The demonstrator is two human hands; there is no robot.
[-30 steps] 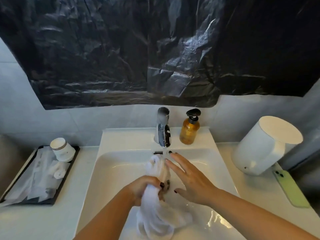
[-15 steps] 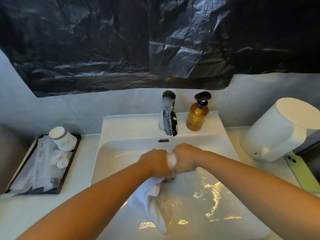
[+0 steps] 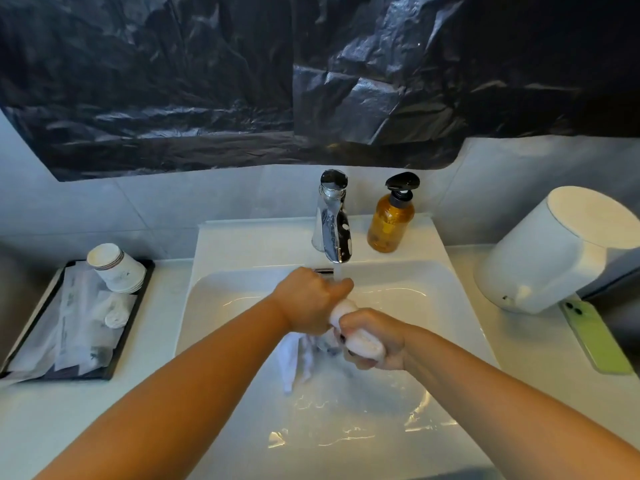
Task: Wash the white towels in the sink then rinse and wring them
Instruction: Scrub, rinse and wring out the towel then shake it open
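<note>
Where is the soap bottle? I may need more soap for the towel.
In the head view, the amber soap bottle stands on the sink's back ledge, just right of the faucet.

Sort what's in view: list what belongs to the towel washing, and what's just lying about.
In the job: white towel, left hand, right hand, faucet, sink.

Lying about: soap bottle, paper cups, black tray, green phone, white container.
</note>
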